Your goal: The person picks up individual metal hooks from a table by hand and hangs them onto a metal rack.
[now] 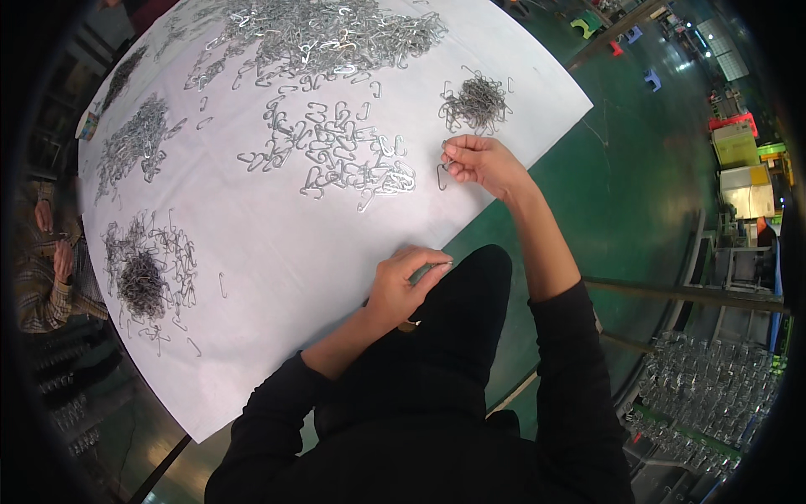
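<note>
My right hand [485,166] is over the table's right edge, thumb and fingers pinched on a thin bent wire clip, largely covered by the fingertips. Just below those fingertips is another bent wire clip [442,177]; whether it touches them I cannot tell. Beyond that hand lies a small dark heap of wire clips [478,102]. Close to my lap, my left hand [401,287] is closed at the table's near edge. A tiny metallic bit shows at its fingertips, its kind hidden. Loose silver metal hooks [336,147] lie spread left of my right hand.
The white-covered table [277,260] carries a big pile of silver hooks [327,38] at the back. More wire clips [143,281] and hooks [134,143] lie at left. Another person's hands [59,252] are beyond the left edge. Racks of metal parts [705,391] stand at lower right.
</note>
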`<act>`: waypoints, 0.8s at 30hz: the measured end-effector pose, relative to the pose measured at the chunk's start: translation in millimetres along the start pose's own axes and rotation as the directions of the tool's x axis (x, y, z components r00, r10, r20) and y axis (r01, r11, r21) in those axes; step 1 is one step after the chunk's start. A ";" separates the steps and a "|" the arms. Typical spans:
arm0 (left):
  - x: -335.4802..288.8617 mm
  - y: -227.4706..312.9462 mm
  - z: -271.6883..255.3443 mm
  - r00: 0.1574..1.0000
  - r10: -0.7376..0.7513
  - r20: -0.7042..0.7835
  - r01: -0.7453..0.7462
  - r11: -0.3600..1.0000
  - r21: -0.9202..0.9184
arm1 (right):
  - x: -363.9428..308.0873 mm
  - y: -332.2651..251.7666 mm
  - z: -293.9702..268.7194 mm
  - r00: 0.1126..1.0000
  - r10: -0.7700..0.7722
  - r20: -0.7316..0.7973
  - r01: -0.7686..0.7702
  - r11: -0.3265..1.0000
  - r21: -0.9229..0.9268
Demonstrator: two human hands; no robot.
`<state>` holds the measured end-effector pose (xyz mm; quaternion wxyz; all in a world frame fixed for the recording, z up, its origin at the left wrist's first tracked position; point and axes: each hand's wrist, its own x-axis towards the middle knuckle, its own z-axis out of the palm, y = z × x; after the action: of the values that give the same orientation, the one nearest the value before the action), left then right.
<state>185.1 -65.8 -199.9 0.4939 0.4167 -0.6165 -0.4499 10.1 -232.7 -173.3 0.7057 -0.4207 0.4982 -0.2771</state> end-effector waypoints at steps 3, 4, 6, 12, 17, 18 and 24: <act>-0.1 5.9 0.5 0.999 -0.045 -0.012 0.045 0.999 0.013 | -47.9 -0.3 18.9 1.000 -0.020 -0.023 0.023 0.988 0.155; -1.1 8.6 0.2 0.997 -0.072 -0.019 0.072 0.997 0.013 | -65.7 -0.1 27.1 0.999 -0.036 -0.032 0.042 0.983 0.178; -1.5 13.4 -0.9 0.997 -0.054 -0.049 0.055 0.998 0.018 | -98.7 4.5 42.3 0.997 -0.065 -0.050 0.075 0.971 0.226; 2.1 22.0 6.9 0.996 -0.070 -0.052 0.070 0.998 -0.007 | -150.2 48.6 58.4 0.966 -0.153 -0.207 0.207 0.938 0.277; 1.8 23.7 11.7 0.997 -0.056 -0.056 0.057 0.998 0.006 | -154.6 55.2 55.3 0.957 -0.150 -0.247 0.215 0.941 0.262; 1.3 22.3 12.3 0.997 -0.052 -0.056 0.053 0.998 0.014 | -154.0 55.2 56.1 0.953 -0.152 -0.263 0.221 0.940 0.258; 2.2 23.0 13.4 0.996 -0.054 -0.073 0.056 0.998 0.025 | -153.6 56.5 62.1 0.906 -0.210 -0.368 0.310 0.921 0.238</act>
<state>169.9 -60.3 -178.6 0.4975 0.4563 -0.5925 -0.4396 12.9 -60.7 -141.0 0.6209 -0.3222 0.5034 -0.5071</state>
